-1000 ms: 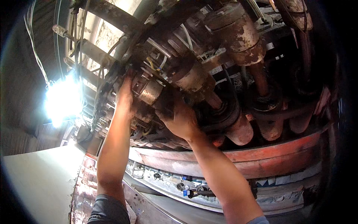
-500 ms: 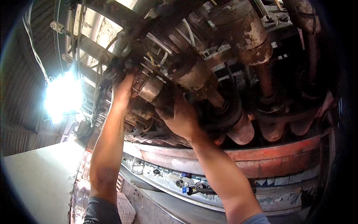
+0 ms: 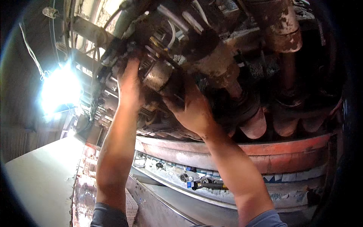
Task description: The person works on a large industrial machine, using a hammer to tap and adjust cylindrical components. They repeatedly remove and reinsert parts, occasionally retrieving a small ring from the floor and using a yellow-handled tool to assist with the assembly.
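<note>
Both my arms reach up into a dark, greasy machine. A worn metal cylinder (image 3: 159, 75) hangs at a slant between my hands, its lower end dark. My left hand (image 3: 130, 77) is raised at the cylinder's left side, among rods and hoses; its fingers vanish in shadow. My right hand (image 3: 193, 111) is wrapped round the cylinder's dark lower end, thumb on the left, fingers on the right, their tips lost in the dark.
Larger cylinders (image 3: 223, 64) hang to the right, above rounded reddish lobes (image 3: 254, 126). A curved red rim (image 3: 280, 149) runs below. Under it, a ledge (image 3: 223, 195) carries a dark-handled tool (image 3: 206, 185). A bright lamp (image 3: 60, 90) glares at left, above a pale panel (image 3: 41, 170).
The view has shifted, so the machine and both arms sit farther right in the picture. Both hands stay at the same cylinder.
</note>
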`<state>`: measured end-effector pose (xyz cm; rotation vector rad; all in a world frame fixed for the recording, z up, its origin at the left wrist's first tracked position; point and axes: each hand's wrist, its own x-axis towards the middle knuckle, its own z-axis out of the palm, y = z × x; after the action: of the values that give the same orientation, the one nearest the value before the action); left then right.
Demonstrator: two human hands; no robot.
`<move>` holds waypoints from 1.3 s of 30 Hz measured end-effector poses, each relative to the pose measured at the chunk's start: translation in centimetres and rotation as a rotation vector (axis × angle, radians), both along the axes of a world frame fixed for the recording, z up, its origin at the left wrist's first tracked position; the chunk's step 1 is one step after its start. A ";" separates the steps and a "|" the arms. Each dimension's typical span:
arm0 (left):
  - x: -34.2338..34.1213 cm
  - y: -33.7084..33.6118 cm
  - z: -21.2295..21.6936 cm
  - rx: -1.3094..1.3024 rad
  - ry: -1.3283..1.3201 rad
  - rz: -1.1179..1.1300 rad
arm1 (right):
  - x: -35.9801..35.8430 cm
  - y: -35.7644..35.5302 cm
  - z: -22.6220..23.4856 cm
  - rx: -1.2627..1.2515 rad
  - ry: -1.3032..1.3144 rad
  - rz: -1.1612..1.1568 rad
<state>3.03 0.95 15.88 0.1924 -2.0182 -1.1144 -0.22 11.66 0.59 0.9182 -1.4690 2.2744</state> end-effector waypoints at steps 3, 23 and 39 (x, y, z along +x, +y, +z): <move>-0.9 0.3 -1.3 0.184 0.054 -0.175 | -0.2 -0.5 -0.1 -0.008 -0.039 -0.011; -1.9 -1.4 1.8 0.047 -0.189 -0.289 | 13.1 8.8 -8.3 0.464 0.091 -0.142; 7.6 0.0 -8.0 -0.325 0.056 -0.277 | 47.2 21.9 -22.5 0.997 -0.564 -0.407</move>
<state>10.68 0.93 7.84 -0.2896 -2.1854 -0.9234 46.99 33.52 -21.93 0.0669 -2.8105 1.4799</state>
